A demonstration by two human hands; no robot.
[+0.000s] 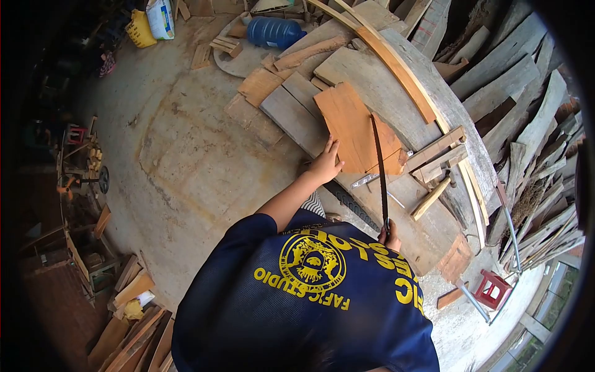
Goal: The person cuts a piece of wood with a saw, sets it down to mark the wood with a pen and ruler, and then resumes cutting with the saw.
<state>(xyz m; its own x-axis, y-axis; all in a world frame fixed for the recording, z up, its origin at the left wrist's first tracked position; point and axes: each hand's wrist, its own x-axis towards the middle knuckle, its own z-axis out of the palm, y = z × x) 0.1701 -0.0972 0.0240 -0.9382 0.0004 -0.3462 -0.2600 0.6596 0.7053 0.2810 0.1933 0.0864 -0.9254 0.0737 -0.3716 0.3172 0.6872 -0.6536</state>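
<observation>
An orange-brown wooden board (347, 127) with rough edges lies on a stack of planks in the middle of the view. My left hand (326, 162) rests at its lower left edge, fingers spread and pressing on the wood. A long, dark-bladed handsaw (379, 158) crosses the board towards its right side, teeth meeting the wood near the blade's far part. My right hand (392, 239) is closed around the saw's handle, close to my body and partly hidden by my shirt. Whether the blade has cut into the board, I cannot tell.
A wooden-handled hammer (432, 198) and a metal ruler-like strip (365, 180) lie right of the board. Long curved wood strips (396, 65) run along the bench. Rough planks (499, 74) are piled at right. A blue water bottle (273, 32) and red stool (493, 289) stand nearby.
</observation>
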